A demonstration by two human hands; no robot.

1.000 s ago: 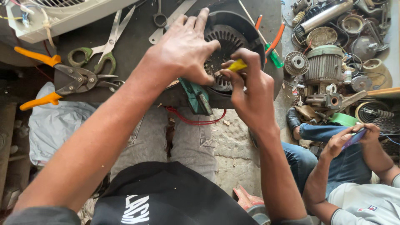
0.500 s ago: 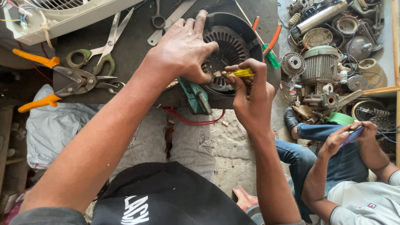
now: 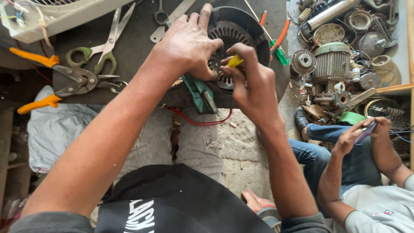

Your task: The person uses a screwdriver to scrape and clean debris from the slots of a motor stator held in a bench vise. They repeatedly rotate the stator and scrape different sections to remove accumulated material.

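Resting at the near edge of a dark work surface (image 3: 138, 47), the round black motor housing (image 3: 254, 32) is pressed down by the left hand (image 3: 187, 43), fingers spread flat, grasping nothing. The right hand (image 3: 254, 88) pinches a small yellow piece (image 3: 235, 61) over its slotted core. Beside it lie a green tool (image 3: 200, 92), orange-handled snips (image 3: 64, 82) and green-handled scissors (image 3: 101, 49).

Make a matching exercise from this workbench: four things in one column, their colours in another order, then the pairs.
Things:
1. tin snips
2. scissors
3. motor housing
4. piece pinched in the right hand

Colours:
A. yellow
B. black
C. orange handles
D. green handles

Pairs: 1-C, 2-D, 3-B, 4-A. The yellow piece is over the housing, which the left hand steadies.
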